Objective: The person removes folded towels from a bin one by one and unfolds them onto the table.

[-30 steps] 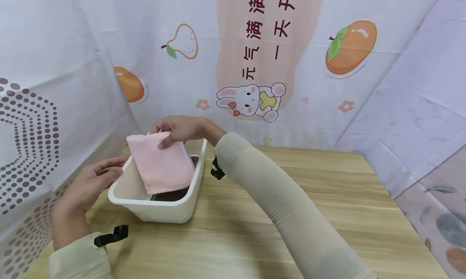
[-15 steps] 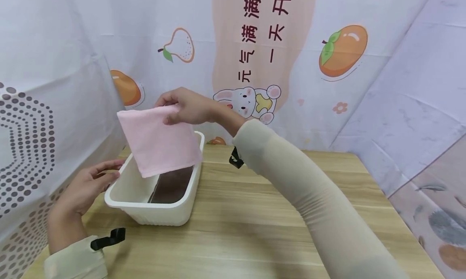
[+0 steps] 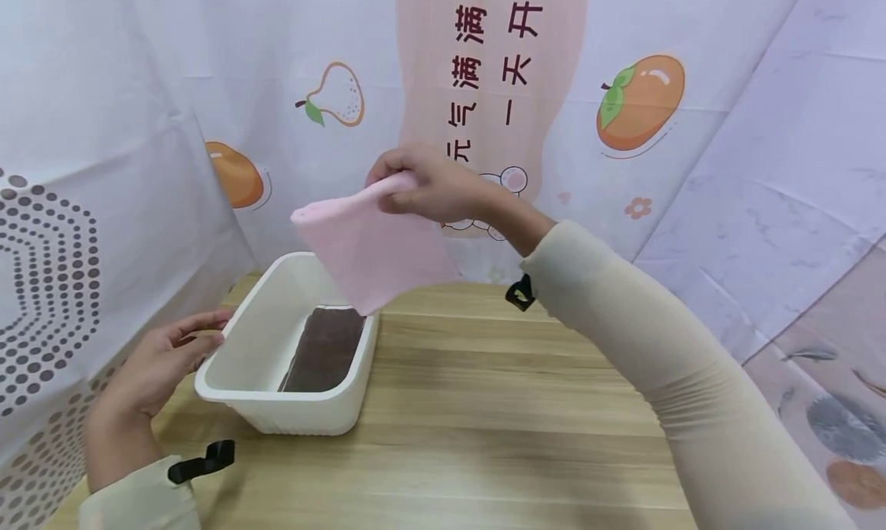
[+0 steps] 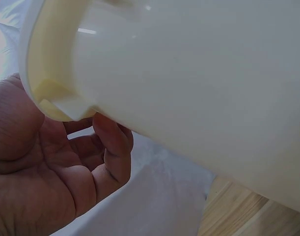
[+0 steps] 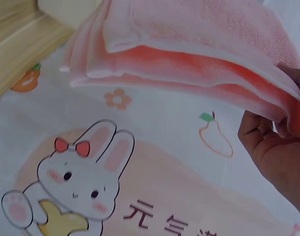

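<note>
A folded pink towel [image 3: 381, 245] hangs from my right hand [image 3: 436, 184], which pinches its upper edge between thumb and fingers. It is held in the air above the far right part of a white plastic bin [image 3: 298, 416]. In the right wrist view several layers of the towel [image 5: 189, 64] show along its folded edge. On the left, my left hand [image 3: 148, 368] holds the bin's rim. Seen from the left wrist, its curled fingers [image 4: 113, 142] touch the bin under the rim. A dark brown flat thing [image 3: 325, 349] lies on the bottom of the bin; its kind is unclear.
The bin stands at the left of a wood-grain table [image 3: 498, 407]. A white printed cloth [image 3: 346, 22] with fruit and a rabbit hangs behind, and more cloth hangs close on the left and right sides. A black strap [image 3: 204, 462] sits on the left sleeve.
My right hand has lifted the pink towel up out of the bin and moved it to the right, uncovering the brown thing inside. My left hand has stayed at the bin's rim.
</note>
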A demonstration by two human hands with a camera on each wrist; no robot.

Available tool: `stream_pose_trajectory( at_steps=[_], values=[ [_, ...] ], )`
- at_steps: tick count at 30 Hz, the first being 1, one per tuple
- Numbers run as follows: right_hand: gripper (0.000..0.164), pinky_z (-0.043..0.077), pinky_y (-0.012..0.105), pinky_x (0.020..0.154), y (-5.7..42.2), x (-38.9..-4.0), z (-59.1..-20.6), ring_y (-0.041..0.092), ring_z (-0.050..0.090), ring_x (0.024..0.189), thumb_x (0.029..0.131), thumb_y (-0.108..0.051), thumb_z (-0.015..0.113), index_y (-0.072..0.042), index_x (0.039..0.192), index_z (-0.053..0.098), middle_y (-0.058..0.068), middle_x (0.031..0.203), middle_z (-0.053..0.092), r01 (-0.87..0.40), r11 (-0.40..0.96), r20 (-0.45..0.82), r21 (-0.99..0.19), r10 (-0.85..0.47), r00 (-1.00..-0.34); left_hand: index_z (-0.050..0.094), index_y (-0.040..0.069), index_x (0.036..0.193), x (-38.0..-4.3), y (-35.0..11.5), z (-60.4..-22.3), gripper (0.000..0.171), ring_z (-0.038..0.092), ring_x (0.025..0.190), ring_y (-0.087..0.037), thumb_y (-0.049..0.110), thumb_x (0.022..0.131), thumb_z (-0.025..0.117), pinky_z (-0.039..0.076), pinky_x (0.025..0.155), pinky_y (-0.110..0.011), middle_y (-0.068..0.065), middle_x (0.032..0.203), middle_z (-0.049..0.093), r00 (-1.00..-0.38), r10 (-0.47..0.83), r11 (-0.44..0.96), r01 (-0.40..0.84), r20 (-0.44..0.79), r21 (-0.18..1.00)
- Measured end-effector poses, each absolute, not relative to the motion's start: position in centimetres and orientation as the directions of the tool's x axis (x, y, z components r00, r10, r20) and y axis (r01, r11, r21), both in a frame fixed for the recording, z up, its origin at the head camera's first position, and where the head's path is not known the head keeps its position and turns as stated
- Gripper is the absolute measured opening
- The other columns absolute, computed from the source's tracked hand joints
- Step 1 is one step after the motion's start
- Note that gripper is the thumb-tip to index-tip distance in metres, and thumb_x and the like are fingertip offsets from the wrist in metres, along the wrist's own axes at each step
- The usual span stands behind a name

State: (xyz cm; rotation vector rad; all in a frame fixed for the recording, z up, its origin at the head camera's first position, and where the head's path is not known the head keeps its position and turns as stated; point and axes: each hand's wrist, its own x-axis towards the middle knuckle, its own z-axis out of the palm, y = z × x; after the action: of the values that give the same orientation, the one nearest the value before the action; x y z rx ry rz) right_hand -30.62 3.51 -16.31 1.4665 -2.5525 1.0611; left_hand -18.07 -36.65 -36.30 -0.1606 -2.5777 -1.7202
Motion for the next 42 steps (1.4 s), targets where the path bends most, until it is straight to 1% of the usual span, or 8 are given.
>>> stream_pose_trajectory(
  at_steps=[4,12,19,24,28,34,39,42],
  values=[
    [0.013,0.048,0.029,0.08,6.0,-30.3,-16.4,0.016,0.056,0.09,0.094,-0.009,0.072,-0.01,0.107,0.073,0.003,0.098,0.069,-0.765,0.353,0.34,-0.538,-0.739,-0.581,0.056,0.009,0.145,-18.1,-36.9,-36.5,0.042,0.063,0.101,0.004,0.02,0.104,0.061,0.051,0.08,-0.013,0.022,0.118,0.066,-0.996,0.055,0.386,0.092,0.077,0.918],
    [0.014,0.051,0.031,0.074,10.5,-28.7,-19.1,0.018,0.059,0.088,0.095,-0.011,0.072,-0.011,0.109,0.074,0.001,0.1,0.071,-0.727,0.437,0.258,-0.53,-0.734,-0.628,0.058,0.013,0.143,-17.9,-37.1,-36.9,0.038,0.063,0.102,0.005,0.017,0.104,0.061,0.051,0.079,-0.013,0.023,0.118,0.066,-0.994,0.074,0.343,0.098,0.077,0.934],
    [0.011,0.052,0.032,0.076,13.4,-26.4,-23.3,0.017,0.06,0.086,0.094,-0.008,0.073,-0.016,0.102,0.073,-0.001,0.095,0.071,-0.721,0.431,0.178,-0.542,-0.78,-0.6,0.06,0.013,0.141,-18.0,-37.1,-37.4,0.038,0.064,0.102,0.003,0.014,0.103,0.062,0.052,0.08,-0.013,0.02,0.118,0.067,-0.994,0.075,0.283,0.095,0.077,0.954],
    [0.014,0.054,0.03,0.075,15.0,-24.1,-25.8,0.015,0.062,0.085,0.095,-0.009,0.072,-0.019,0.105,0.072,-0.004,0.098,0.071,-0.695,0.422,0.113,-0.582,-0.805,-0.583,0.061,0.013,0.141,-18.3,-36.9,-37.5,0.037,0.064,0.101,0.004,0.014,0.103,0.062,0.052,0.08,-0.012,0.021,0.118,0.067,-0.994,0.078,0.263,0.094,0.076,0.96],
    [0.017,0.055,0.031,0.075,16.0,-23.3,-28.0,0.017,0.063,0.086,0.095,-0.01,0.073,-0.02,0.108,0.072,-0.006,0.1,0.07,-0.625,0.42,0.044,-0.658,-0.807,-0.588,0.062,0.015,0.14,-18.5,-36.8,-37.3,0.036,0.064,0.101,0.004,0.014,0.104,0.062,0.052,0.079,-0.013,0.021,0.117,0.068,-0.993,0.083,0.279,0.108,0.088,0.954],
    [0.018,0.056,0.033,0.078,17.0,-26.3,-32.2,0.019,0.063,0.089,0.094,-0.011,0.075,-0.014,0.112,0.072,0.0,0.103,0.07,-0.52,0.44,-0.011,-0.732,-0.772,-0.636,0.064,0.018,0.136,-18.6,-37.2,-36.9,0.033,0.065,0.098,0.001,0.013,0.104,0.061,0.054,0.077,-0.016,0.018,0.114,0.07,-0.991,0.09,0.283,0.119,0.097,0.952],
    [0.023,0.053,0.034,0.085,18.2,-30.2,-35.6,0.019,0.06,0.101,0.094,-0.011,0.074,-0.011,0.117,0.072,0.002,0.113,0.07,-0.469,0.519,-0.069,-0.714,-0.719,-0.691,0.064,0.018,0.136,-18.6,-37.2,-36.9,0.032,0.065,0.096,0.001,0.015,0.104,0.061,0.054,0.075,-0.017,0.018,0.112,0.07,-0.992,0.087,0.326,0.12,0.097,0.938],
    [0.026,0.05,0.034,0.089,18.8,-31.9,-37.2,0.019,0.057,0.107,0.094,-0.01,0.073,-0.01,0.12,0.071,0.001,0.119,0.068,-0.448,0.565,-0.118,-0.693,-0.702,-0.703,0.063,0.016,0.136,-18.6,-37.1,-37.0,0.032,0.065,0.097,0.001,0.015,0.104,0.06,0.054,0.076,-0.017,0.017,0.113,0.07,-0.99,0.091,0.33,0.129,0.105,0.935]
  ],
)
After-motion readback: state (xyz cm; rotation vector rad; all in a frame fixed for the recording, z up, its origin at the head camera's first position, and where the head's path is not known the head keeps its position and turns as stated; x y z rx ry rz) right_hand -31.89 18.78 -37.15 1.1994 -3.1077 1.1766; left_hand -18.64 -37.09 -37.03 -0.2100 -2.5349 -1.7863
